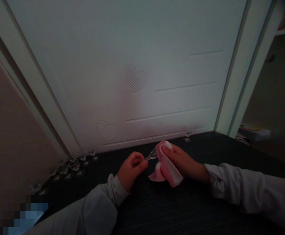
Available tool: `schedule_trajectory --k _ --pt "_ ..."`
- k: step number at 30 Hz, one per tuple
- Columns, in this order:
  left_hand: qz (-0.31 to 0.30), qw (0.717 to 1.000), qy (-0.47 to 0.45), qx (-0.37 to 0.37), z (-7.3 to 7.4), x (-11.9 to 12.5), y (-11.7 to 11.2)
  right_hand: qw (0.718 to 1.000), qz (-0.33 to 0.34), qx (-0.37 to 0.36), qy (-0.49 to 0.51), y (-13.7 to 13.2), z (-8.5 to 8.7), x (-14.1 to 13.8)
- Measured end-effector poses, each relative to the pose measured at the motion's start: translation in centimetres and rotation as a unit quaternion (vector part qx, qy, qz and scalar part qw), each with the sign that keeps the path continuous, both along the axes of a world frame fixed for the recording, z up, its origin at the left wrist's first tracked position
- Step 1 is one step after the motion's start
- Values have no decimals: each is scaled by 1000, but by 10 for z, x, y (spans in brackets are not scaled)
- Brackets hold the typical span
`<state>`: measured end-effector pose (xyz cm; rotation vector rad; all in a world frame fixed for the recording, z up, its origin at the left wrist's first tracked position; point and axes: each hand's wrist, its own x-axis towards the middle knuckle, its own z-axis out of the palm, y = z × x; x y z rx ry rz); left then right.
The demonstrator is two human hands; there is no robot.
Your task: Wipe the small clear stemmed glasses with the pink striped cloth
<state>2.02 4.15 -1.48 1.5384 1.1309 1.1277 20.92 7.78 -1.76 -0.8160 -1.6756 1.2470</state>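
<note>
My left hand (132,169) is closed in a pinch on the foot and stem of a small clear stemmed glass (152,154), which lies tilted with its bowl pointing right. My right hand (181,161) is closed around a pink cloth (168,166), and the cloth wraps the bowl of the glass. Both hands hover just above a dark ribbed surface (157,202) in dim light. Both sleeves are white.
Several small clear stemmed glasses (72,166) stand clustered at the left by the wall. One more stemmed glass (188,135) stands alone at the back right. A white panel with heart shapes (136,78) rises behind. Papers (254,132) lie at the right.
</note>
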Motion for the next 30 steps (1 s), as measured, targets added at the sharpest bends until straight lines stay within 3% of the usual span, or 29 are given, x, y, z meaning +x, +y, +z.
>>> schedule_trajectory --k 4,8,15,21,30 --pt "33 999 2 8 1 0 1 1000 -10 -10 -9 -2 1 1" --pt "28 999 10 15 1 1 1 1000 -10 -4 -2 -3 0 0" --pt "36 997 41 49 0 2 -4 998 -11 49 -41 -3 2 1" --pt "11 980 157 118 0 -1 -11 997 46 49 -49 -3 4 2" --pt "19 936 284 205 3 -2 -16 995 58 35 -73 -5 4 2"
